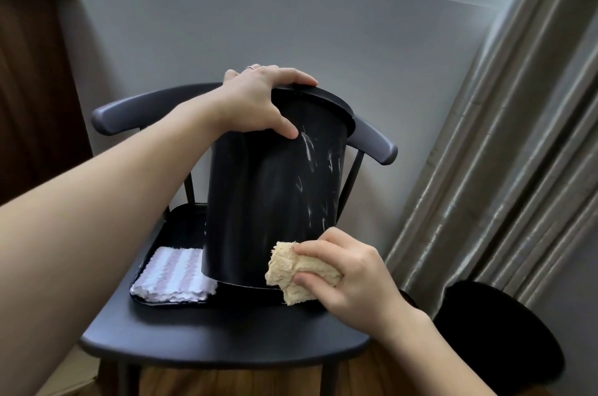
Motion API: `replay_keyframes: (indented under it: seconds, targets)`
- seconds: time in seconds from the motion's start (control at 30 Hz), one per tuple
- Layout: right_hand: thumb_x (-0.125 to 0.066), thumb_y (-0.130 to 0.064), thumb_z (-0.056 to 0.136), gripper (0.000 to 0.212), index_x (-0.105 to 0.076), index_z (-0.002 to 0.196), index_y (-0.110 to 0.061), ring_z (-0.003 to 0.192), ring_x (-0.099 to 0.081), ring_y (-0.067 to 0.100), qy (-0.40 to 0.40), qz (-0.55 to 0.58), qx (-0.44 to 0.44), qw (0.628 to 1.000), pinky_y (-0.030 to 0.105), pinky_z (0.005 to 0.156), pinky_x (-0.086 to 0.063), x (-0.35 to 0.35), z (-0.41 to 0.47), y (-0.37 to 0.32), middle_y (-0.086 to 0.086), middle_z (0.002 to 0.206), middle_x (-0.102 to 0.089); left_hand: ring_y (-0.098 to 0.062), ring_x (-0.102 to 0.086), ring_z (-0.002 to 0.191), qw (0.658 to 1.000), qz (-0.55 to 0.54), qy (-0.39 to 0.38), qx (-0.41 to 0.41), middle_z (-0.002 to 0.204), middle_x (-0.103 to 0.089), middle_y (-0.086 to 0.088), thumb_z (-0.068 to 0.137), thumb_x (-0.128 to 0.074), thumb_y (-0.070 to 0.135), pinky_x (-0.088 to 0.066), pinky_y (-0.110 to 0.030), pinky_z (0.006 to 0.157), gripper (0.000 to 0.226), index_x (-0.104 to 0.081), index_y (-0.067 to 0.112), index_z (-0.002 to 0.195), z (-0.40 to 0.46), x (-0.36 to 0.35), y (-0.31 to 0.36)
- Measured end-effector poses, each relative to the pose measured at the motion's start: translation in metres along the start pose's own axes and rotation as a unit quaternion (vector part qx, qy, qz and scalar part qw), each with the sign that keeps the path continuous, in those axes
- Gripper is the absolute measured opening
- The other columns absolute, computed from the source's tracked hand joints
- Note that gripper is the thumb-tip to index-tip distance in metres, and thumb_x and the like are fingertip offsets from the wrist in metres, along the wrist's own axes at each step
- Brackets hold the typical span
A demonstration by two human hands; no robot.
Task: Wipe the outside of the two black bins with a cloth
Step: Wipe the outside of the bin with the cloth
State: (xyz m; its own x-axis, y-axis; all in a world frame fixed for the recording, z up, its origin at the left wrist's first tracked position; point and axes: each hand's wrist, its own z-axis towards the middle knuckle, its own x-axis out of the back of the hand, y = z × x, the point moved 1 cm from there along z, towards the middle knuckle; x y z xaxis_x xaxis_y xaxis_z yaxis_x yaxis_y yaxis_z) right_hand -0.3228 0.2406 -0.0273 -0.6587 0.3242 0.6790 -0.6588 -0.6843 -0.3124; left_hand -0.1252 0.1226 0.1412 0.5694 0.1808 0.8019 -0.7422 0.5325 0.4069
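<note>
Steadying the tilted black bin (275,188) at centre frame by its rim, the left hand (255,101) grips while the right hand (349,269) pinches a soft cloth (297,269); probably light, smooth plastic.

front: chair seat (226,344) bare | left: folded cloth (174,276) | behind: chair backrest (372,140)

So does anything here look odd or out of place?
Yes: the black plastic bin stands tilted on a black tray on a chair seat, steadied at its rim by the left hand. White smears streak its side. The right hand holds a beige cloth against its base.
</note>
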Motion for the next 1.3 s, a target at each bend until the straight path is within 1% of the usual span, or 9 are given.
replay_keyframes:
  seconds: [0.1,0.2,0.3,0.57,0.83,0.93,1.07,1.17,1.3]
  targets:
    - [-0.075,-0.031,0.083,0.027,-0.074,0.108,-0.022,0.072,-0.062,0.018,0.015,-0.053,0.014,0.998,0.037,0.062,-0.055,0.008,0.022,-0.006,-0.004,0.088,-0.06,-0.006,-0.023,0.109,1.0,0.01,-0.007,-0.015,0.128,-0.051,0.019,0.076,-0.086,0.032,-0.017,-0.028,0.097,0.074,-0.049,0.061,0.134,0.0,0.001,0.0]
    - [-0.076,-0.029,0.085,0.028,-0.073,0.112,-0.024,0.076,-0.061,0.02,0.076,-0.071,-0.005,0.995,0.037,0.069,-0.054,0.019,0.06,-0.005,-0.002,0.089,-0.059,-0.005,-0.022,0.105,1.0,-0.002,-0.015,-0.012,0.116,-0.05,0.025,0.077,-0.084,0.029,-0.018,-0.027,0.096,0.075,-0.049,0.063,0.133,-0.001,0.001,0.0]
    - [-0.075,-0.031,0.086,0.029,-0.072,0.115,-0.029,0.079,-0.059,0.017,0.12,-0.075,-0.041,0.989,0.038,0.076,-0.052,0.028,0.089,-0.001,-0.003,0.089,-0.058,-0.007,-0.025,0.112,0.999,0.009,-0.025,-0.023,0.124,-0.051,0.023,0.078,-0.083,0.028,-0.018,-0.027,0.097,0.075,-0.047,0.066,0.133,0.0,0.001,-0.002]
    - [-0.075,-0.026,0.084,0.027,-0.075,0.111,-0.022,0.069,-0.06,0.02,0.036,-0.076,0.036,0.996,0.038,0.063,-0.055,0.018,0.054,-0.007,0.001,0.086,-0.058,-0.015,-0.029,0.127,0.999,0.001,-0.034,-0.021,0.127,-0.049,0.026,0.078,-0.082,0.028,-0.019,-0.029,0.1,0.079,-0.044,0.07,0.132,0.001,0.004,-0.009]
    - [-0.074,-0.029,0.087,0.028,-0.072,0.115,-0.026,0.093,-0.061,0.02,0.13,-0.071,-0.05,0.988,0.036,0.087,-0.048,0.048,0.129,0.004,0.002,0.097,-0.063,-0.011,-0.032,0.134,0.997,0.021,-0.037,-0.059,0.133,-0.052,0.021,0.08,-0.08,0.028,-0.019,-0.03,0.101,0.076,-0.045,0.059,0.14,0.0,0.003,-0.003]
    - [-0.071,-0.028,0.089,0.028,-0.071,0.116,-0.025,0.095,-0.059,0.018,0.105,-0.069,-0.028,0.992,0.03,0.088,-0.045,0.049,0.144,0.001,0.0,0.097,-0.06,-0.009,-0.033,0.134,0.997,0.014,-0.044,-0.062,0.127,-0.053,0.024,0.079,-0.082,0.025,-0.017,-0.03,0.101,0.078,-0.046,0.06,0.138,-0.001,0.005,-0.004]
    - [-0.068,-0.03,0.091,0.025,-0.07,0.116,-0.027,0.097,-0.059,0.021,0.118,-0.092,-0.049,0.988,0.039,0.09,-0.046,0.057,0.147,0.009,0.001,0.098,-0.061,-0.01,-0.033,0.136,0.997,0.022,-0.048,-0.056,0.127,-0.051,0.027,0.077,-0.082,0.022,-0.017,-0.03,0.101,0.082,-0.044,0.064,0.136,-0.002,0.007,-0.007]
    - [-0.069,-0.028,0.09,0.024,-0.071,0.114,-0.026,0.093,-0.059,0.019,0.125,-0.095,-0.046,0.986,0.035,0.086,-0.046,0.054,0.142,0.008,0.0,0.096,-0.061,-0.014,-0.032,0.136,0.998,0.013,-0.046,-0.05,0.131,-0.052,0.026,0.076,-0.083,0.024,-0.019,-0.031,0.104,0.082,-0.044,0.068,0.133,-0.002,0.007,-0.009]
    - [-0.075,-0.022,0.086,0.025,-0.073,0.112,-0.024,0.085,-0.06,0.016,0.075,-0.073,-0.002,0.995,0.037,0.081,-0.051,0.045,0.114,0.002,-0.002,0.092,-0.06,-0.02,-0.032,0.133,0.998,0.008,-0.048,-0.03,0.128,-0.051,0.026,0.076,-0.083,0.03,-0.023,-0.033,0.107,0.08,-0.042,0.073,0.13,-0.005,0.01,-0.012]
